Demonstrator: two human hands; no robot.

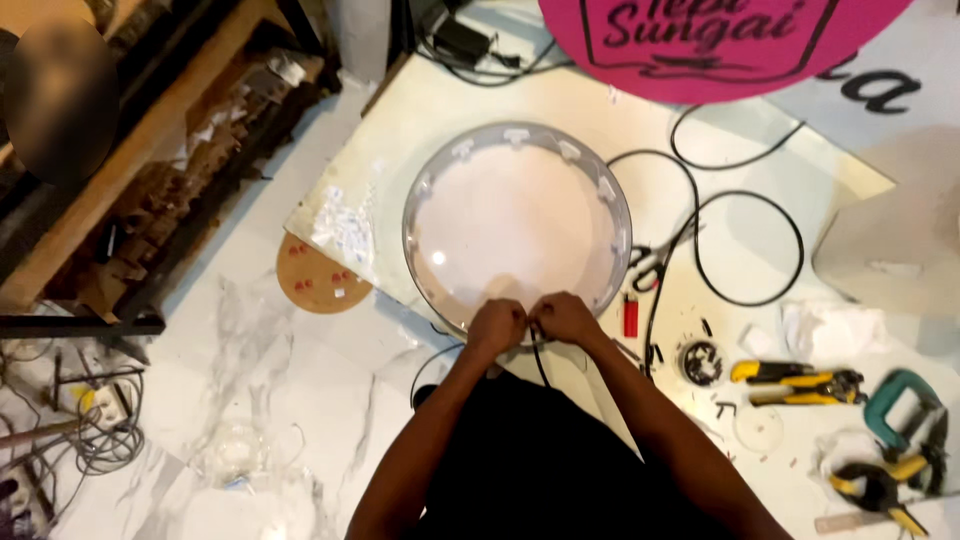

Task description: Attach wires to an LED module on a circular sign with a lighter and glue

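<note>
At the near rim of the round clear dish, which lies flat on a pale board on the floor, the left hand and right hand sit knuckle to knuckle, fingers curled tight and pinching a thin black wire that drops toward the body; beside the right hand lies a red lighter, then yellow-handled cutters and a teal clamp. Farther off, black cable loops over the board; beyond it rests a pink round sign.

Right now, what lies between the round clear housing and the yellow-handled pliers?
In the head view, between the round clear housing and the yellow-handled pliers lie a red lighter, a black cable and a small round black part.
</note>
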